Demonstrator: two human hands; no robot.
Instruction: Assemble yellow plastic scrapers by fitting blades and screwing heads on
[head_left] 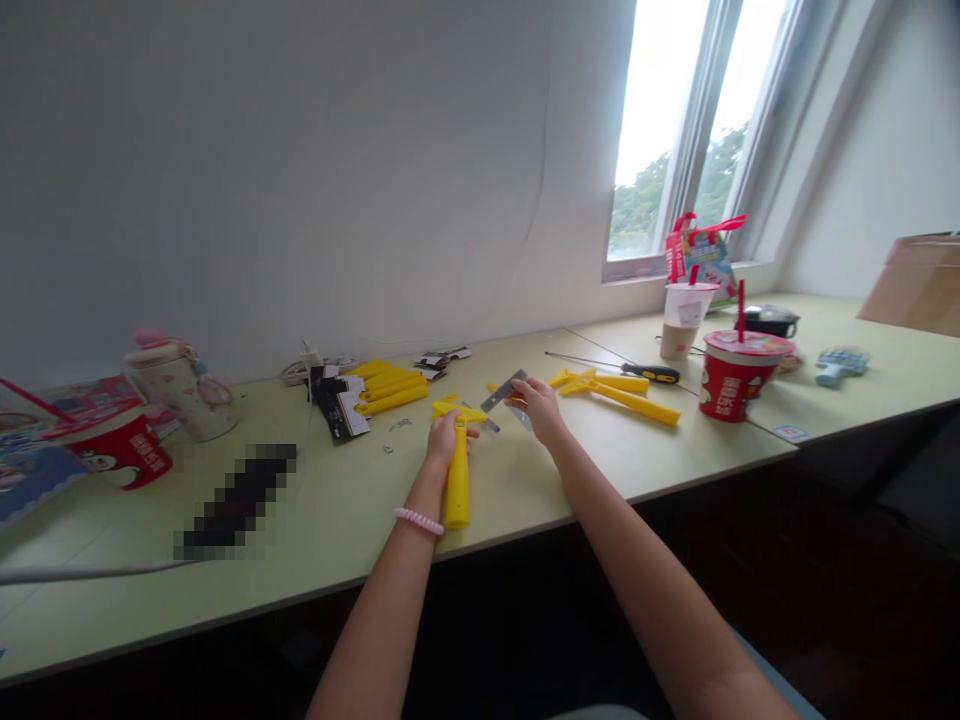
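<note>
My left hand point(443, 438) is closed around a yellow plastic scraper handle point(458, 490), its wide head pointing away from me and its round end toward the table's front edge. Pinched in my right hand point(536, 408) is a flat grey metal scraper blade point(503, 391), held just right of the handle's head and apart from it or barely at its edge; I cannot tell which. Small screws point(401, 424) lie loose left of my left hand. More yellow scraper handles point(630, 396) rest to the right of my right hand.
Several yellow handles with black cards point(346, 408) lie at the back left. A screwdriver point(652, 373) lies at the right, near a red cup point(739, 380) and a clear cup point(681, 325). Leftward stand a white bottle point(180, 390) and another red cup point(127, 450).
</note>
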